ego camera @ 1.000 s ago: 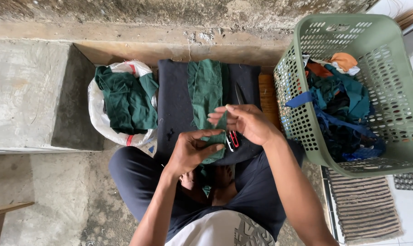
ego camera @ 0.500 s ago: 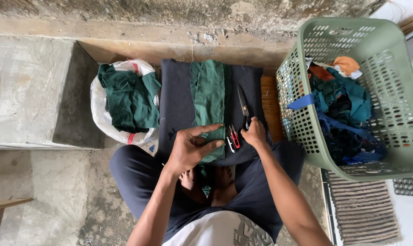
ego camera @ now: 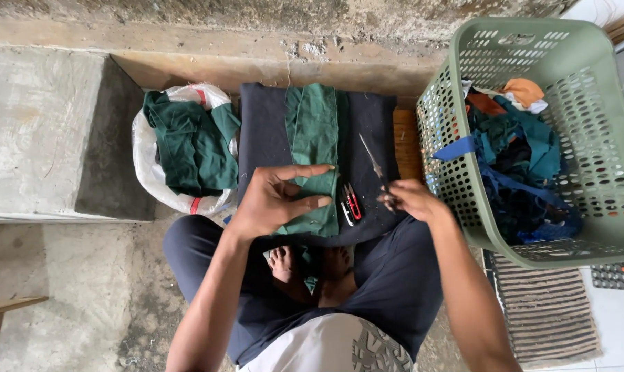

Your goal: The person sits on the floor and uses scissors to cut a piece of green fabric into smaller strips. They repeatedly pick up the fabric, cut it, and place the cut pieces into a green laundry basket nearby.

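The person sits cross-legged on the floor with a dark padded worktop (ego camera: 271, 138) across the lap. A moment ago both hands were closed together over the green cloth strip (ego camera: 314, 148); now they have parted. The left hand (ego camera: 277, 200) lies on the near end of the strip, fingers (ego camera: 312, 170) spread wide and flat, pressing the cloth down, gripping nothing. The right hand (ego camera: 412, 198) has moved off to the side and its fingers are closed on the handle end of a pair of scissors (ego camera: 374, 165). The blades, seemingly shut, reach up and away from those fingers, tilted toward the strip, tips clear of the cloth. My reading is that handling of the cloth has given way to the cutting tool. The strip's long axis runs straight away from the left fingers toward the concrete wall, its far end at the pad's far edge. A small red-handled snipper (ego camera: 350, 203) lies between the two hands, just beside the left fingertips, untouched. Beyond the left hand sits a white sack (ego camera: 147, 162) holding green garments; beside the right hand stands a green laundry basket (ego camera: 601, 138) of mixed clothing.
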